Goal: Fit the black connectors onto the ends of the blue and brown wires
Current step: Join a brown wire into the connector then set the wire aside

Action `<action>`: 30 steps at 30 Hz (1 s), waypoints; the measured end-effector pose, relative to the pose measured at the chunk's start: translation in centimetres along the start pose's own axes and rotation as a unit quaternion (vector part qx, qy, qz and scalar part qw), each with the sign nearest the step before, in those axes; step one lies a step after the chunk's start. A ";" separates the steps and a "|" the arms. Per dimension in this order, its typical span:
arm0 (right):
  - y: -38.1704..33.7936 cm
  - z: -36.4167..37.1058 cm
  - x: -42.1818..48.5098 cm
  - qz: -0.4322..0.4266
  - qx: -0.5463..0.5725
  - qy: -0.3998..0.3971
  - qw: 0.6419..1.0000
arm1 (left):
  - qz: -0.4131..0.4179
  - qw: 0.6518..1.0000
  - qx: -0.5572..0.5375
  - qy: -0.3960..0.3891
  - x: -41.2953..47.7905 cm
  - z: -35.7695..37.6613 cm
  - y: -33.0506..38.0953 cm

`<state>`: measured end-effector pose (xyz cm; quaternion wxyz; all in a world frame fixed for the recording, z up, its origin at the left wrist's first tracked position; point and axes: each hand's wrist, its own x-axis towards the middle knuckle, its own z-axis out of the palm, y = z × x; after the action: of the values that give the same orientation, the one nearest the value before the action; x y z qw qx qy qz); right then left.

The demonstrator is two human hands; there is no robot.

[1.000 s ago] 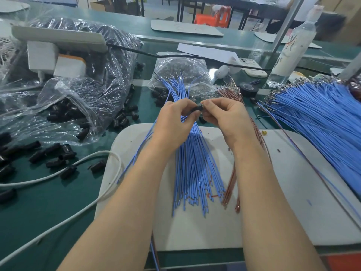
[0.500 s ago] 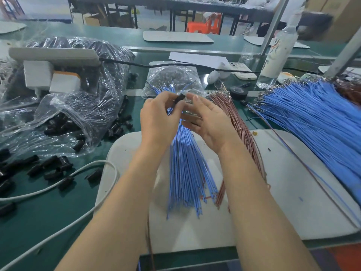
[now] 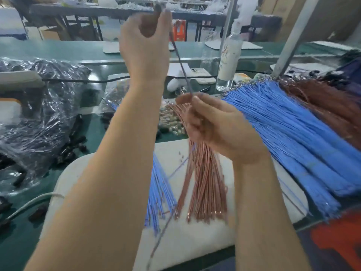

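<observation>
My left hand [image 3: 145, 42] is raised high and pinches a black connector [image 3: 157, 7] at its fingertips. A wire pair [image 3: 181, 67] runs down from the connector to my right hand [image 3: 213, 124], which is closed around it lower down; its tail trails over the white pad [image 3: 187, 243]. Under my arms on the pad lie a bundle of blue wires [image 3: 160, 192] and a bundle of brown wires [image 3: 205, 182]. Loose black connectors [image 3: 76, 145] are scattered on the green table at the left. The frame is blurred by motion.
Clear plastic bags [image 3: 48, 106] of black connectors fill the left. A big fan of blue wires [image 3: 293, 137] and a brown pile [image 3: 322, 102] lie at the right. A spray bottle [image 3: 229, 61], a phone [image 3: 199, 75] and a white cable [image 3: 31, 204] are nearby.
My left hand has lifted the connector high above the table, drawing the wire pair up out of the bundles. My right hand now slides along the wires below. The view has tilted up.
</observation>
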<state>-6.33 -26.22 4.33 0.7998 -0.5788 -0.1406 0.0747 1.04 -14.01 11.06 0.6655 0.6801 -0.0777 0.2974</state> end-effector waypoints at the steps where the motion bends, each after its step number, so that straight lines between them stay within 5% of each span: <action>1: -1.1 -1.3 -1.0 -0.007 -0.026 0.036 0.999 | -0.013 0.999 -0.035 0.008 0.4 1.2 0.1; 4: -3.3 -5.2 -3.4 0.009 -0.200 0.195 0.960 | -0.106 0.987 -0.123 0.011 0.1 5.3 -1.3; 7: -2.9 -8.7 -3.7 0.069 -0.419 0.313 0.850 | -0.244 0.958 -0.146 -0.036 -2.3 9.5 -4.7; 11: 1.5 -11.3 -2.3 0.157 -0.556 0.365 0.730 | -0.347 0.916 -0.009 -0.201 -6.9 12.8 -9.1; 13: 3.1 -11.6 -1.9 0.182 -0.575 0.379 0.701 | -0.344 0.911 0.010 -0.226 -8.2 13.3 -10.0; 20: 2.4 -9.6 0.5 0.082 -0.558 0.414 0.714 | -0.291 0.941 -0.042 -0.170 -6.2 11.3 -8.8; 25: 2.9 -3.9 4.8 0.020 -0.540 0.316 0.780 | -0.256 0.957 -0.108 -0.086 -3.4 6.1 -7.7; 30: 5.6 0.8 7.6 0.054 -0.580 0.205 0.787 | -0.256 0.961 -0.106 -0.008 -1.8 -2.0 -8.1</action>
<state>0.88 -21.53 0.29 0.3184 -0.9420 0.0410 -0.0980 3.03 -11.84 3.07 0.7869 0.6054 0.0628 0.1013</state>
